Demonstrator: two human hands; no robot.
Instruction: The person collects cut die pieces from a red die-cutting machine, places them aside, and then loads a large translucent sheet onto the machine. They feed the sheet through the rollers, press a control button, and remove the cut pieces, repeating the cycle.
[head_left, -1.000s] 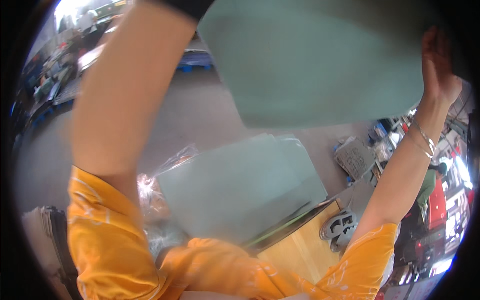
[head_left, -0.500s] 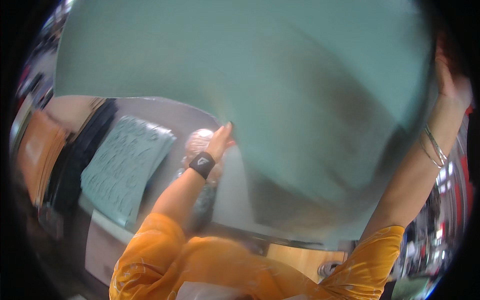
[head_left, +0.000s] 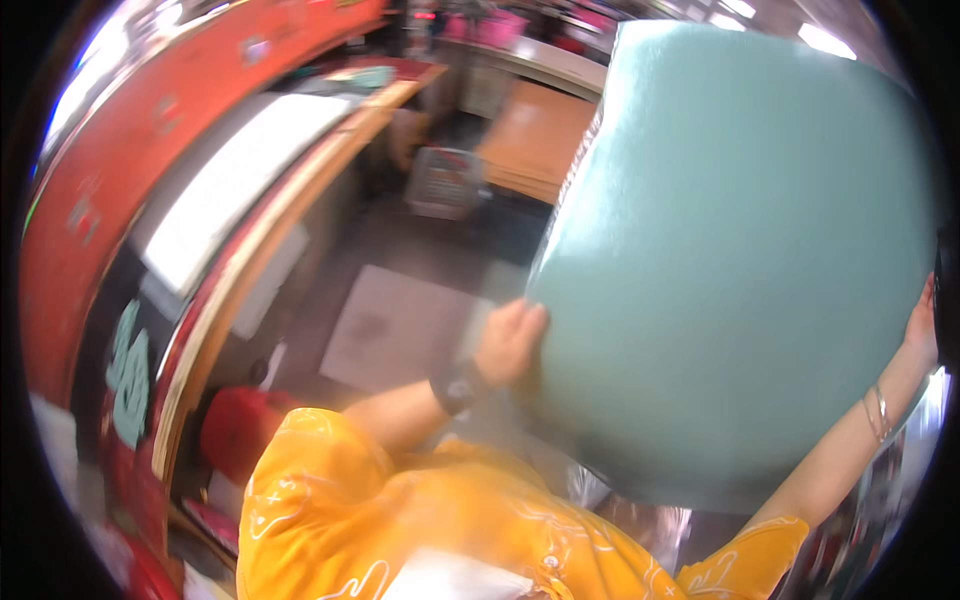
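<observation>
I have the green sheet (head_left: 740, 260) raised ahead: left hand (head_left: 512, 340), elbow bent, clenched on its left edge; right hand (head_left: 922, 325) reaching its right edge, grip unclear. It partly blocks an orange stack (head_left: 533, 140).

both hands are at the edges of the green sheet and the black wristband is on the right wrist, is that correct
Not quite: the head view shows the black wristband on the left wrist, not the right. The left hand and the right hand are indeed at the edges of the green sheet.
</observation>
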